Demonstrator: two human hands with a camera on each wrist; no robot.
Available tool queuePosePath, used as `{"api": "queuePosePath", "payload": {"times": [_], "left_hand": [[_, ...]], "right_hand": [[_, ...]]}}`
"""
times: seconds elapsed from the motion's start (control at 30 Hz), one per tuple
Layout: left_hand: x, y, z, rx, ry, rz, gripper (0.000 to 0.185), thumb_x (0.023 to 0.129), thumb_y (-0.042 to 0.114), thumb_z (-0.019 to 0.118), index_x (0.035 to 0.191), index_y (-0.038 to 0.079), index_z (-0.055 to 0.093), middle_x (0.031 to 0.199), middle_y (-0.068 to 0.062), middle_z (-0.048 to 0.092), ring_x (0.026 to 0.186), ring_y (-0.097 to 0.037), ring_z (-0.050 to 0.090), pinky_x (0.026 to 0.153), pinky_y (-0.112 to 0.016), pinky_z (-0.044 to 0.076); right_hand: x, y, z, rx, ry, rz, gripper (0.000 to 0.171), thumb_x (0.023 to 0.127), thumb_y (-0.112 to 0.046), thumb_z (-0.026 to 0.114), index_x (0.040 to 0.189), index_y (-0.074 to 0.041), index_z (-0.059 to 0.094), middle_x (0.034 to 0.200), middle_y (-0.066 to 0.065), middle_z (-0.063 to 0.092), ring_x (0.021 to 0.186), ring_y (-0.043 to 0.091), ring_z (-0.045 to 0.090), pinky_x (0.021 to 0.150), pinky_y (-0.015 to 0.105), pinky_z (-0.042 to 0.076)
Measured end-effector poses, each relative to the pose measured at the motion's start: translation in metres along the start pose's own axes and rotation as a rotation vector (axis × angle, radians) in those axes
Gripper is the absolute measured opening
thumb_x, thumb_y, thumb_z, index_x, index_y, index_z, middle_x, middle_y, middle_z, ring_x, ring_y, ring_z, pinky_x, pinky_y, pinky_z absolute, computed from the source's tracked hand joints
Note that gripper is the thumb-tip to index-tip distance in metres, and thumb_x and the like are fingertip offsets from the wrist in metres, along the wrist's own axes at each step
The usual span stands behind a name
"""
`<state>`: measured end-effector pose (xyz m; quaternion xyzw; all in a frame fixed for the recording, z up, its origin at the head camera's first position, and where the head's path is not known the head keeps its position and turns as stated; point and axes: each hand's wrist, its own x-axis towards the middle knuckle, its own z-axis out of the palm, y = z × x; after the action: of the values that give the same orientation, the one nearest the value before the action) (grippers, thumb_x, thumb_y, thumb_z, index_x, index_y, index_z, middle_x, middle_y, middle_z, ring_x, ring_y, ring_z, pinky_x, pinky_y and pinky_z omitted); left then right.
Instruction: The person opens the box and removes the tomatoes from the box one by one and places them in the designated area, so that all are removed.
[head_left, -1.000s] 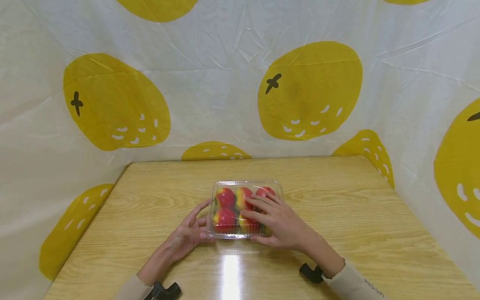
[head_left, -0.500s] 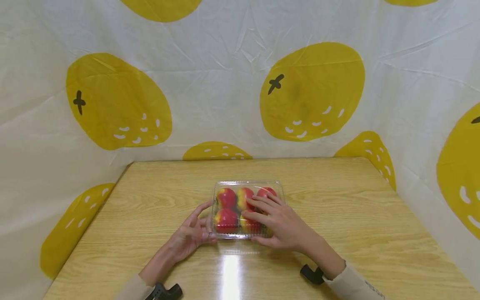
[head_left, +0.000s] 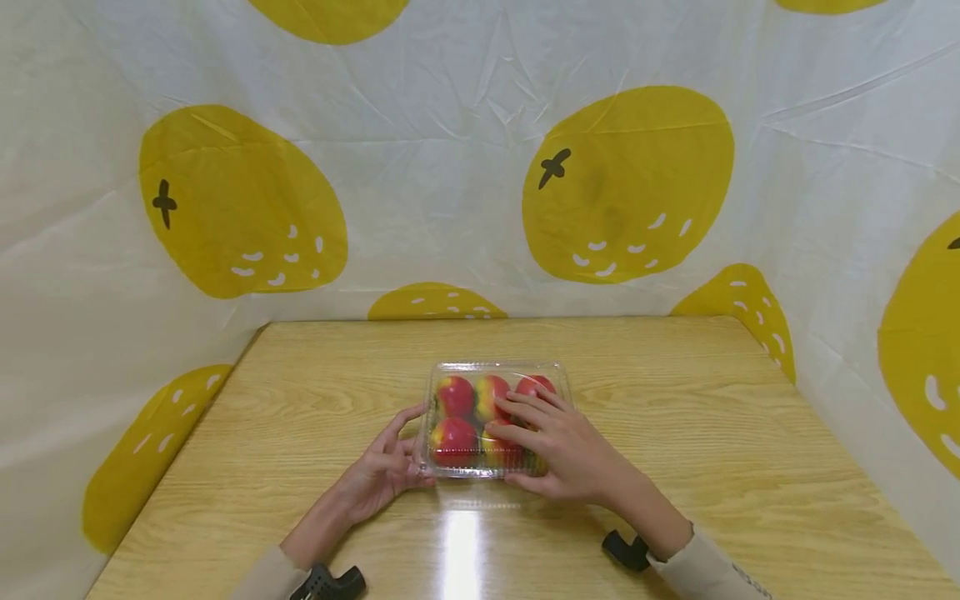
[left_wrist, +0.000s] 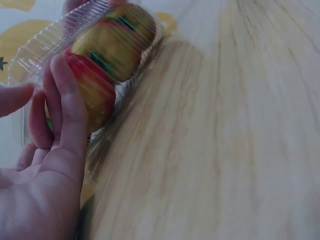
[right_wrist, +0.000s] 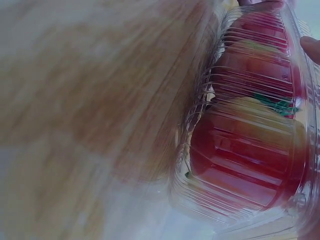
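A clear plastic clamshell box (head_left: pixel 480 372) of several red-and-yellow apples sits closed in the middle of the wooden table (head_left: pixel 675 433). My left hand (head_left: pixel 405 446) lies at the box's left side, its straight fingers (left_wrist: pixel 65 105) touching the ribbed wall of the box (left_wrist: pixel 107 42). My right hand (head_left: pixel 525 425) rests flat on the lid with fingers spread and its thumb at the front edge. The right wrist view shows the box (right_wrist: pixel 250 125) close up, blurred, with one fingertip (right_wrist: pixel 311 48) at its rim.
White cloth with big yellow fruit prints (head_left: pixel 622 183) walls the table at the back, left and right. A black wrist mount (head_left: pixel 326 582) sits on the left forearm and another black wrist mount (head_left: pixel 622 550) on the right forearm. A glare streak (head_left: pixel 461 542) lies on the wood in front of the box.
The left hand has edged slightly right against the box's side. The right hand and the box stay where they were.
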<state>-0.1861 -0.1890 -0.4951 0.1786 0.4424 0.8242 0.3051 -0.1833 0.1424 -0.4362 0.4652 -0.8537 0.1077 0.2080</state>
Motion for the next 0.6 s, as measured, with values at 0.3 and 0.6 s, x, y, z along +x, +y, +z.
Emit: {"api": "queuePosePath", "payload": {"times": [0.3,0.6], "left_hand": [[0.0007,0.0013,0.0007,0.035,0.033,-0.016,0.091,0.084,-0.013,0.047,0.162,0.025,0.018,0.114,-0.002,0.070,0.101,-0.018,0.069,0.094,-0.039,0.057],[0.0019,0.0021,0.0003,0.039,0.051,-0.025,0.094,0.083,-0.013,0.046,0.163,0.026,0.017,0.113,-0.002,0.071,0.102,-0.017,0.069,0.094,-0.039,0.056]], "right_hand": [[-0.0001,0.0018,0.0017,0.015,0.004,-0.008,0.065,0.084,-0.052,0.080,0.141,-0.026,0.064,0.153,0.009,0.056,0.142,0.031,0.053,0.115,0.064,0.040],[0.0001,0.0035,-0.0033,0.015,-0.026,-0.046,0.063,0.089,-0.050,0.076,0.143,-0.021,0.063,0.155,0.013,0.054,0.145,0.034,0.050,0.117,0.061,0.039]]}}
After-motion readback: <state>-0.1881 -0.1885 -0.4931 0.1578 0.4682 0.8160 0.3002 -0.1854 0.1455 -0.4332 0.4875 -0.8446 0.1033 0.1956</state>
